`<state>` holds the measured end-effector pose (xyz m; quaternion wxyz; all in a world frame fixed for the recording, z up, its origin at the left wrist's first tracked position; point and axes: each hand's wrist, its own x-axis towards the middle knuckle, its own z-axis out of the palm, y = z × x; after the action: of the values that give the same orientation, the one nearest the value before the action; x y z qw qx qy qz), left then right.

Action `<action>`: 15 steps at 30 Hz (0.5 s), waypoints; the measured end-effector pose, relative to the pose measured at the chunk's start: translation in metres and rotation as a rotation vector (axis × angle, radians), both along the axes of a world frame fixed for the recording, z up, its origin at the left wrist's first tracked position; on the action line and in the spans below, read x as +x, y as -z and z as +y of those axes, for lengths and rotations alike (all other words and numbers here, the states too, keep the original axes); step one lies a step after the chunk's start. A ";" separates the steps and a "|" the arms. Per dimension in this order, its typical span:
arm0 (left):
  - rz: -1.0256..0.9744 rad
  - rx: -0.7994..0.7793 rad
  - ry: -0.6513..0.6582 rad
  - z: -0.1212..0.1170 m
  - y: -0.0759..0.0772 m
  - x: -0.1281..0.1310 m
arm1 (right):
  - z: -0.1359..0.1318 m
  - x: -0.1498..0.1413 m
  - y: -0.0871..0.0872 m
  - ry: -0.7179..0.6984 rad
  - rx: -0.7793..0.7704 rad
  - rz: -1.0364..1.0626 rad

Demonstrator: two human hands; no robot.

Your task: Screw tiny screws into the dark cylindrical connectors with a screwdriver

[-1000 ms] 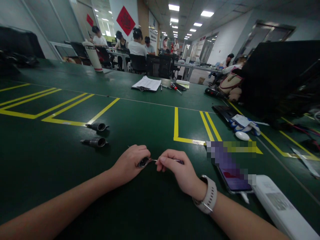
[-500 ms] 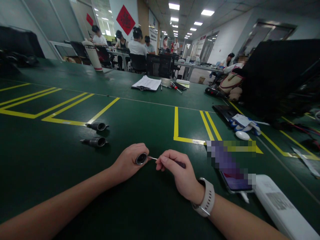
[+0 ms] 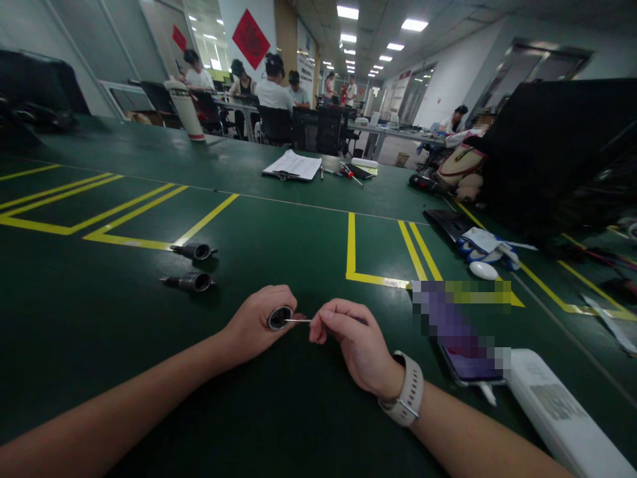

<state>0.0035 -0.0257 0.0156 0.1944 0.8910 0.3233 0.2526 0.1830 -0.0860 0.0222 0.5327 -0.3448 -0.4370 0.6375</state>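
My left hand (image 3: pixel 261 318) is closed around a dark metal cylindrical part (image 3: pixel 279 318), its round open end facing me. In my right hand (image 3: pixel 351 338) is a slim screwdriver (image 3: pixel 300 320). Its thin bright shaft points left, and the tip appears at the mouth of the part; how far in it reaches I cannot tell. Fingers cover most of the handle. Beyond my left hand, two similar dark metal parts (image 3: pixel 192 251) (image 3: pixel 189 283) lie on their sides on the green table (image 3: pixel 279 245).
On the right are a phone (image 3: pixel 470 365) with a cable, a white power strip (image 3: pixel 562 398), a white oval object (image 3: pixel 483 270) and gloves (image 3: pixel 485 244). Farther back lie a clipboard (image 3: pixel 292 166) and a red-handled screwdriver (image 3: pixel 350 172); a tumbler (image 3: pixel 188 113) stands left. People sit beyond.
The screwdriver's tip has moved left, from the right side of the metal part to in front of its open end. My right hand has turned slightly; my left hand has hardly moved.
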 end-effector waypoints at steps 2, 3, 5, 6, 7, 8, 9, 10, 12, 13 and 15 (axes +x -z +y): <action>0.004 0.004 -0.004 0.000 0.000 0.000 | 0.000 0.001 0.001 0.008 0.034 -0.026; 0.006 0.007 -0.006 0.000 0.001 0.000 | 0.000 0.002 0.001 0.019 0.055 -0.039; 0.026 0.013 -0.020 0.000 0.001 0.000 | 0.000 0.003 0.001 0.056 0.088 -0.069; 0.040 0.019 -0.032 0.000 0.002 0.000 | 0.000 0.003 0.000 0.071 0.099 -0.092; 0.057 0.028 -0.043 0.000 0.002 0.000 | -0.001 0.003 -0.001 0.080 0.108 -0.124; 0.076 0.042 -0.054 -0.001 0.002 0.000 | -0.001 0.003 -0.003 0.083 0.117 -0.163; 0.099 0.056 -0.060 -0.001 0.001 0.000 | -0.002 0.003 -0.005 0.078 0.127 -0.205; 0.126 0.071 -0.062 -0.002 0.001 0.000 | -0.002 0.003 -0.006 0.069 0.140 -0.246; 0.195 0.106 -0.063 -0.003 0.000 0.001 | -0.002 0.003 -0.008 0.047 0.156 -0.297; 0.233 0.123 -0.060 -0.004 -0.001 0.002 | -0.002 0.003 -0.008 0.038 0.157 -0.301; 0.298 0.162 -0.060 -0.005 -0.002 0.003 | -0.001 0.004 -0.006 0.025 0.137 -0.284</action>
<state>0.0065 -0.0309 0.0173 0.0645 0.9213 0.3535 0.1486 0.1872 -0.0871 0.0278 0.4956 -0.3996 -0.5463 0.5443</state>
